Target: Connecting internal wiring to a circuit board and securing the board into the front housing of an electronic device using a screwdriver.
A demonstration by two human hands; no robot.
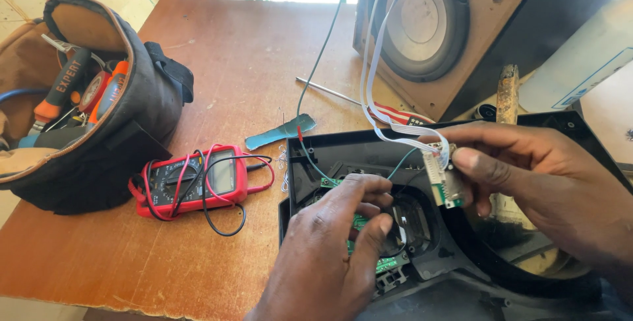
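- The left hand (330, 248) is reaching down into the open black plastic housing (316, 156), its fingers drawn together and pinching at a green circuit board (359, 223) seated inside.
- The right hand (527, 176) is hovering just above the same housing, thumb and fingers clamped on a small connector board (443, 182) that is hanging from a white ribbon cable (386, 120).
- That ribbon cable is running up and away toward the speaker (422, 21) in its wooden panel at the far edge of the tabletop (244, 64).
- A thin green wire (316, 64) is trailing from the housing toward the window.
- Left of the housing, a red multimeter (194, 181) is lying flat with its leads wrapped around it.
- Further left, an open tool bag (99, 116) is sitting with screwdrivers sticking out.
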